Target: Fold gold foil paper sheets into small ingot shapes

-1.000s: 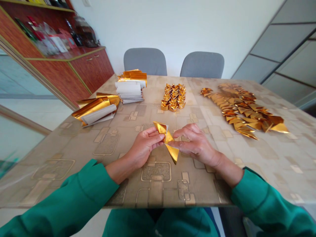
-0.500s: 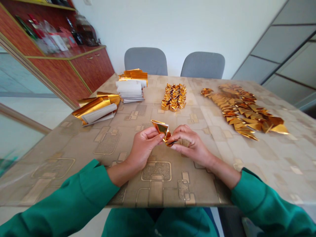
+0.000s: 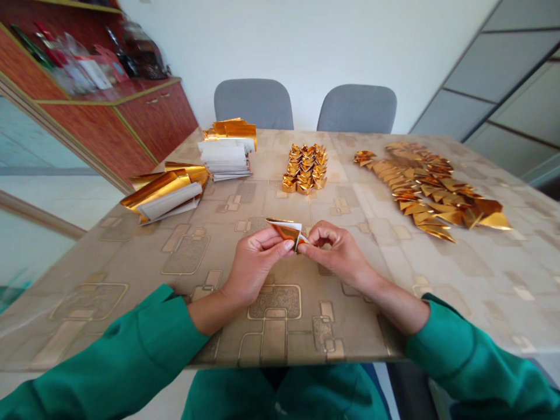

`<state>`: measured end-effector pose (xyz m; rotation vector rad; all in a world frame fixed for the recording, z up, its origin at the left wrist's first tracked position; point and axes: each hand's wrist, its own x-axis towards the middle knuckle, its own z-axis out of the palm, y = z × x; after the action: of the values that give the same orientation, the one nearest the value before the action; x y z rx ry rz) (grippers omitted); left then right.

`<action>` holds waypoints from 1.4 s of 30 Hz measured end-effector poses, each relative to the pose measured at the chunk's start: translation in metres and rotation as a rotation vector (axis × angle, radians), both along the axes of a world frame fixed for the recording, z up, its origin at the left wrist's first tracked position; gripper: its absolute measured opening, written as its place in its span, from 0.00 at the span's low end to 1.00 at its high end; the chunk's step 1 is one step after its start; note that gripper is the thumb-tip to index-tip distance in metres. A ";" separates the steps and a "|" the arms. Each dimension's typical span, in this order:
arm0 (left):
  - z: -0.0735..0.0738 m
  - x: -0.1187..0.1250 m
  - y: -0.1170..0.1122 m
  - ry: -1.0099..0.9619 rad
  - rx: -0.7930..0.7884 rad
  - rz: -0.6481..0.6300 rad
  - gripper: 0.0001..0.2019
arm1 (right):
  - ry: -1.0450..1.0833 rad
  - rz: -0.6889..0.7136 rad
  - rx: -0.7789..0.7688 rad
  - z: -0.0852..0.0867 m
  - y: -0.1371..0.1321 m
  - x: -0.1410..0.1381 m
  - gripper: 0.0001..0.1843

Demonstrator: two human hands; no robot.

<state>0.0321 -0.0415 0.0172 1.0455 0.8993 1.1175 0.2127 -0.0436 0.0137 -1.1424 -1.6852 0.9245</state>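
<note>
A small piece of folded gold foil paper (image 3: pixel 286 232), white on its back, is pinched between my left hand (image 3: pixel 258 262) and my right hand (image 3: pixel 335 254). Both hands hover above the patterned table top (image 3: pixel 363 326), with green sleeves at the wrists. Beyond them stands a compact stack of folded gold pieces (image 3: pixel 304 169). To its right lie overlapping rows of gold triangular folds (image 3: pixel 429 189). On the left are two piles of gold-and-white paper sheets (image 3: pixel 225 157) (image 3: pixel 164 192).
Two grey chairs (image 3: pixel 254 102) (image 3: pixel 356 108) stand beyond the far table edge. A red wooden cabinet (image 3: pixel 153 119) with bottles and packets on it is at the back left. Frosted glass panels (image 3: pixel 494 81) are at the right.
The long gold point that hung below my hands has been folded in, leaving a smaller shape with white showing. My hands have drawn closer together, and the view has shifted slightly.
</note>
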 end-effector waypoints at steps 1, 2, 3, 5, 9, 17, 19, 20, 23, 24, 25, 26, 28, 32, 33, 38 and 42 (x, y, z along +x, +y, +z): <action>0.000 0.000 0.000 0.010 0.005 -0.008 0.12 | -0.029 -0.005 0.026 0.000 0.000 0.000 0.13; 0.000 0.000 0.000 0.017 0.007 -0.014 0.12 | -0.064 -0.015 0.067 0.001 0.000 0.001 0.12; 0.000 0.000 -0.001 0.022 0.007 -0.020 0.12 | -0.100 -0.030 0.113 0.002 -0.001 0.001 0.11; 0.000 0.000 -0.001 0.030 0.000 -0.037 0.12 | -0.173 -0.062 0.206 0.003 -0.001 0.002 0.09; -0.001 0.000 -0.001 0.026 -0.029 -0.074 0.11 | -0.239 -0.080 0.305 0.006 -0.002 0.001 0.08; -0.004 -0.002 0.003 -0.093 -0.113 -0.024 0.12 | -0.081 -0.040 0.156 0.004 -0.002 -0.004 0.05; -0.004 -0.002 0.003 -0.093 -0.122 -0.040 0.12 | -0.071 -0.053 0.111 0.002 -0.003 -0.006 0.05; -0.005 -0.002 0.003 -0.092 -0.123 -0.049 0.13 | -0.072 -0.056 0.099 0.002 -0.003 -0.006 0.05; -0.006 -0.001 0.003 -0.083 -0.115 -0.065 0.13 | -0.068 -0.054 0.063 0.001 -0.003 -0.007 0.06; -0.007 -0.001 0.003 -0.078 -0.115 -0.068 0.13 | -0.060 -0.049 0.043 0.001 -0.004 -0.007 0.07; -0.007 -0.001 0.004 -0.073 -0.117 -0.071 0.13 | -0.051 -0.044 0.021 0.001 -0.004 -0.007 0.07; -0.007 -0.001 0.004 -0.068 -0.119 -0.072 0.13 | -0.040 -0.041 0.000 0.001 -0.004 -0.007 0.08; -0.006 -0.001 0.004 -0.053 -0.121 -0.074 0.13 | -0.018 -0.026 -0.032 0.000 -0.004 -0.006 0.08; -0.006 -0.001 0.005 -0.002 -0.106 -0.079 0.12 | 0.056 0.011 -0.063 -0.003 -0.001 -0.006 0.12; -0.006 -0.001 0.005 0.004 -0.101 -0.080 0.11 | 0.077 0.017 -0.075 -0.004 0.000 -0.006 0.13; -0.006 -0.001 0.007 0.003 -0.086 -0.078 0.10 | 0.110 0.106 -0.207 -0.004 0.003 -0.004 0.18; -0.004 -0.001 0.006 0.026 -0.047 -0.082 0.08 | 0.066 0.063 -0.244 -0.004 0.000 -0.003 0.20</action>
<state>0.0311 -0.0356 0.0131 1.0508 0.8913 1.0128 0.2092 -0.0438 0.0102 -1.2087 -1.5937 1.2204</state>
